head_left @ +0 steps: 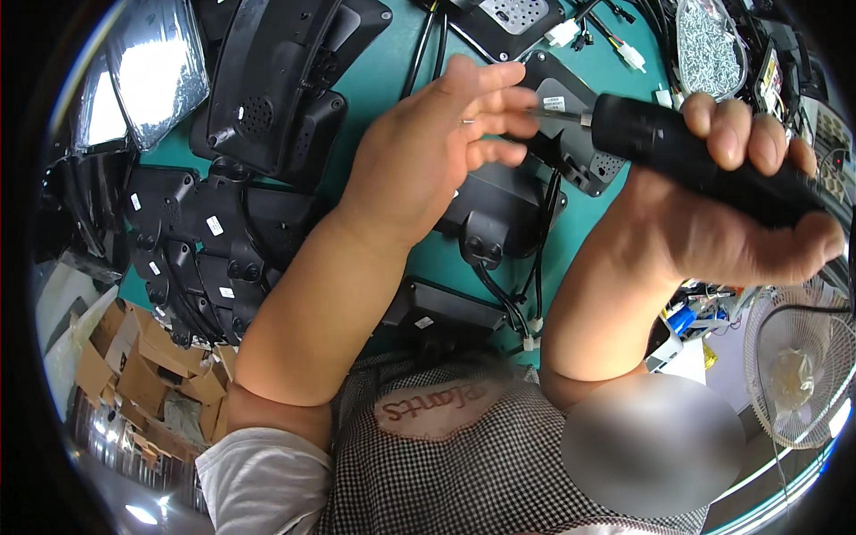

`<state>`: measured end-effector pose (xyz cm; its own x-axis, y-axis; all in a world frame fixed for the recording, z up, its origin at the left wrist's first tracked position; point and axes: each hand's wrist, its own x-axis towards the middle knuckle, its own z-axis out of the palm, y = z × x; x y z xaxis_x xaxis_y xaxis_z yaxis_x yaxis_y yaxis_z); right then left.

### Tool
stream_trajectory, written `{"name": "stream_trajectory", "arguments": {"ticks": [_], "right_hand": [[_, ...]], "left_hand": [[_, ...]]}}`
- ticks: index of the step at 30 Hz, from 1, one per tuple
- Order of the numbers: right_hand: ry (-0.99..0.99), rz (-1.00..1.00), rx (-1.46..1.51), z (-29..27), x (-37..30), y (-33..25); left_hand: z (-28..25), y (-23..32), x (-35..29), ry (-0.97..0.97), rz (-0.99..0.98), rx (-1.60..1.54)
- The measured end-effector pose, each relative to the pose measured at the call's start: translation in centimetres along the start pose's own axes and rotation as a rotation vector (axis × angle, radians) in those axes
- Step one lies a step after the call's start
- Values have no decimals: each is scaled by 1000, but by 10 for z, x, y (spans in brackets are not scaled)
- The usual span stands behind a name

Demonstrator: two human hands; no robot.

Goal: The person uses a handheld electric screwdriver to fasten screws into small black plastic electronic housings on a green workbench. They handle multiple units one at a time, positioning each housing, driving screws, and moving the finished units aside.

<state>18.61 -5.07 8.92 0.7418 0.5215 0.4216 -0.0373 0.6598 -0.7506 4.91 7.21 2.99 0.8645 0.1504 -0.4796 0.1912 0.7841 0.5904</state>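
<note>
My right hand point(713, 205) is wrapped round a black electric screwdriver point(655, 129). Its thin metal bit point(560, 114) points left, toward the fingers of my left hand point(437, 134). That hand is cupped, with its fingers partly bent, and a small silvery screw point(466, 121) shows at their base. Whether the bit touches the fingers or a screw, I cannot tell. Below the hands lies a black plastic housing point(499, 209) with cables, partly hidden by my left hand. Another black housing point(580, 165) with a speaker grille is behind the bit.
Several black housings point(223, 214) are stacked at the left on the green tabletop point(374, 67). A clear bag of screws point(711, 53) lies at the far right, beside cables with white connectors point(631, 58). Cardboard boxes point(147, 366) stand lower left, a fan point(798, 366) lower right.
</note>
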Motion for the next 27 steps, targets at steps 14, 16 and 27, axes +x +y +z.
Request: {"name": "stream_trajectory", "arguments": {"ticks": [14,16,27], "right_hand": [[128,49,36,23,-28,15],[158,52,38,22,-29,15],[267,-9,26,28,-41,28]], "left_hand": [[12,-6,-10,-118,31,-196],[13,-6,-13,-121,22,-165],[15,-11,-15,-83,-13,-228]]}}
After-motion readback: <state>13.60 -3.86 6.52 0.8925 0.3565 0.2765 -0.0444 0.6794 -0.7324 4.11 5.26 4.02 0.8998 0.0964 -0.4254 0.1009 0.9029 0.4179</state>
